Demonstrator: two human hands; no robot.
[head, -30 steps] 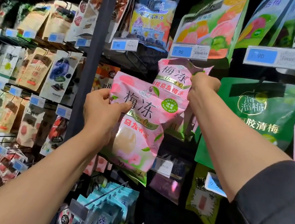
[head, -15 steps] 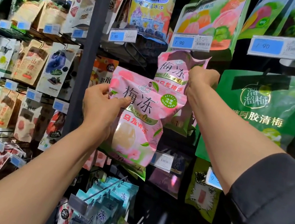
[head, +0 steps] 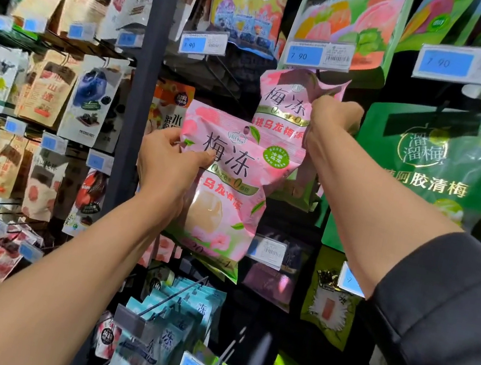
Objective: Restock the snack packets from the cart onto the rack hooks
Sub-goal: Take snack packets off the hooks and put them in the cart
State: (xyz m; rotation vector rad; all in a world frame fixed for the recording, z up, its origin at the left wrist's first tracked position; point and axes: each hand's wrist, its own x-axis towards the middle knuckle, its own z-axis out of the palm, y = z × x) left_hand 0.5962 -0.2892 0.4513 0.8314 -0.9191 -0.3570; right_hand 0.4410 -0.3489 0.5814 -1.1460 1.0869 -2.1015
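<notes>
R hand [head: 332,118] clenches the top corner of a pink packet [head: 280,106] up by its hook, under the price tag [head: 317,55]. L hand [head: 168,167] grips a 2nd pink packet [head: 233,181] just below-left, not hung yet. Cart's out of view, so remaining stock unknown.

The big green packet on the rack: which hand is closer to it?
Right. The right hand, gripping the upper pink packet, sits just beside the green packet; the left hand holds the front pink packet farther left.
</notes>
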